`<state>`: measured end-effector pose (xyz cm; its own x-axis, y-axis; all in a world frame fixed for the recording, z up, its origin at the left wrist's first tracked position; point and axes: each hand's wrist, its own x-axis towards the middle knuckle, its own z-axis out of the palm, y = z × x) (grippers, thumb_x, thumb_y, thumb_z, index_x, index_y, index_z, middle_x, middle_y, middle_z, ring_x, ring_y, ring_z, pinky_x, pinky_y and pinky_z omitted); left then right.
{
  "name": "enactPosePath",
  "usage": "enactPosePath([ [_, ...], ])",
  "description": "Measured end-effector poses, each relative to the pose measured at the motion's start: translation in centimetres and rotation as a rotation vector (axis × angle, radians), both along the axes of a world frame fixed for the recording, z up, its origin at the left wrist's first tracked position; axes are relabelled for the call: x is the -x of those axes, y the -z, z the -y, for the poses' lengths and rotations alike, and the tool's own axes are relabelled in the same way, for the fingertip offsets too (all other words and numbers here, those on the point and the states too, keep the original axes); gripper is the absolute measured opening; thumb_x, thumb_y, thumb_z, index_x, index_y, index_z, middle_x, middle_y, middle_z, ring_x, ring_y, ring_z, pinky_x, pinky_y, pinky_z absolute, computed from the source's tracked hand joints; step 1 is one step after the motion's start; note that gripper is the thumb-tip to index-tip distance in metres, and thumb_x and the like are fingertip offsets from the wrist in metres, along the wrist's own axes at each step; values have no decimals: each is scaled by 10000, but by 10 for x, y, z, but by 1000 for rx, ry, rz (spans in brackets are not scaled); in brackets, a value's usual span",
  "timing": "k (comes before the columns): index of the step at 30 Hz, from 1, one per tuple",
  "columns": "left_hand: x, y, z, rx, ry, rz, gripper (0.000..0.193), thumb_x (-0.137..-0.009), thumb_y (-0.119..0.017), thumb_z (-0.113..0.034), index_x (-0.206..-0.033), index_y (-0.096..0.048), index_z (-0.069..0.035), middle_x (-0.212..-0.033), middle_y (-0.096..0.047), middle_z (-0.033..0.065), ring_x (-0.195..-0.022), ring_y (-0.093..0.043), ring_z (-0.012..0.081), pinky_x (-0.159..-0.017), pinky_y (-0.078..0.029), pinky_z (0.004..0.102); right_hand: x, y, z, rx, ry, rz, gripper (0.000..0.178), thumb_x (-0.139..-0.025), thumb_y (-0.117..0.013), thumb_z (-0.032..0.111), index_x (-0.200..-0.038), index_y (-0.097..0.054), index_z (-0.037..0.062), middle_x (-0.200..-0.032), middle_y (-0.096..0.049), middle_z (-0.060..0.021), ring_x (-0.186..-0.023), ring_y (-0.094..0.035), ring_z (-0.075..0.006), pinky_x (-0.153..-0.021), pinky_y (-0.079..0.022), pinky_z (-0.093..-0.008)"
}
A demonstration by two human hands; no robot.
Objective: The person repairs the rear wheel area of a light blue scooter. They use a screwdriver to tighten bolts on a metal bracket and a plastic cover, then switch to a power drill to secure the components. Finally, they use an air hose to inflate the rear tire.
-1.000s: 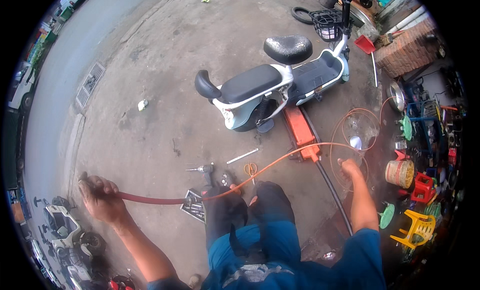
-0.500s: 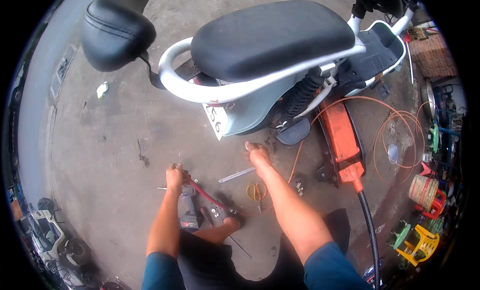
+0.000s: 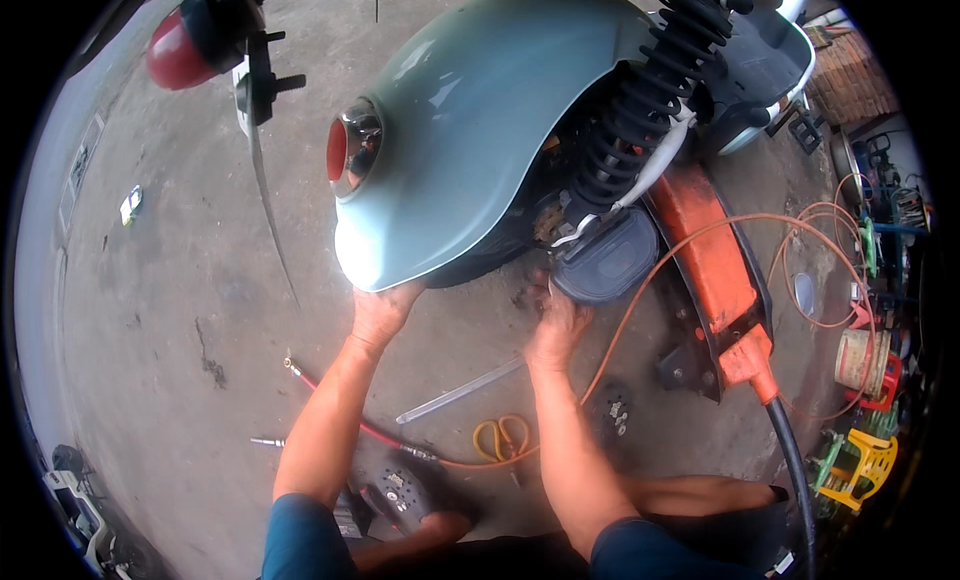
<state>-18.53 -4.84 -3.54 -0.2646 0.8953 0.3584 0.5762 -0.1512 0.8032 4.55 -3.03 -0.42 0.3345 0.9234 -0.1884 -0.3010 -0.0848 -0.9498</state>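
Observation:
A pale blue-green rear fender (image 3: 470,140) of a scooter spans the upper middle, over a dark tyre (image 3: 490,267). My left hand (image 3: 385,315) reaches under the fender's lower rear edge, its fingers hidden beneath. Over to the right, my right hand (image 3: 558,325) is raised beside the tyre, just below a dark footrest (image 3: 608,260); its fingertips are smeared and partly in shadow. Between my forearms lie a flat metal bar (image 3: 460,390) and yellow-handled scissors (image 3: 500,440). By my left forearm, a red hose (image 3: 380,438) with a brass end fitting rests on the ground.
An orange floor jack (image 3: 705,250) with a black handle (image 3: 790,470) stands right of the wheel. An orange air line (image 3: 690,242) loops across it. A black coil-spring shock absorber (image 3: 640,110) is above my right hand. Small metal parts (image 3: 616,415) lie near my right forearm.
My view has come lower and closer to the scooter's rear. My left hand has left the red hose, now on the ground, and moved under the fender. My right hand has moved beside the tyre.

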Motion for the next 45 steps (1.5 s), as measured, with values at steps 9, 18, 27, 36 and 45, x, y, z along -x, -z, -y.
enactPosePath([
  [9, -57, -36, 40, 329, -152, 379, 634, -783, -787, -247, -1284, -488, 1, -1189, -611, 186, -1070, -578, 260, -907, -469, 405, -3, -15, 13, 125, -3, -55, 218, -901, -638, 132, -1059, -590, -10, -940, -638, -83, -815, -636, -166, -688, -501, -297],
  [18, -72, -39, 41, 181, -368, 579, 603, -772, -785, -239, -1243, -509, 18, -1130, -633, 170, -1020, -599, 263, -882, -479, 395, 11, 19, 35, 389, -455, -65, 222, -935, -632, 243, -1033, -607, 45, -840, -635, -21, -702, -598, -106, -596, -466, -258],
  [27, -78, -32, 46, 180, -420, 622, 577, -778, -774, -252, -1224, -519, 12, -1113, -635, 173, -1010, -603, 272, -875, -481, 400, 38, -2, 12, 391, -593, -173, 242, -914, -674, 305, -995, -635, 80, -833, -650, -16, -682, -611, -108, -591, -462, -258],
  [36, -88, -20, 63, 209, -461, 653, 552, -785, -763, -264, -1205, -529, 7, -1096, -638, 176, -1001, -606, 281, -868, -483, 405, 40, -2, 19, 404, -654, -224, 206, -878, -703, 233, -973, -630, 66, -816, -631, -12, -690, -622, -118, -579, -496, -270],
  [45, -104, -4, 83, 244, -515, 655, 528, -791, -752, -276, -1187, -539, 1, -1080, -641, 179, -991, -609, 290, -862, -485, 410, 46, 33, 28, 134, -639, 143, 108, -874, -642, 80, -955, -609, 15, -786, -600, -17, -662, -542, -88, -586, -449, -249],
])
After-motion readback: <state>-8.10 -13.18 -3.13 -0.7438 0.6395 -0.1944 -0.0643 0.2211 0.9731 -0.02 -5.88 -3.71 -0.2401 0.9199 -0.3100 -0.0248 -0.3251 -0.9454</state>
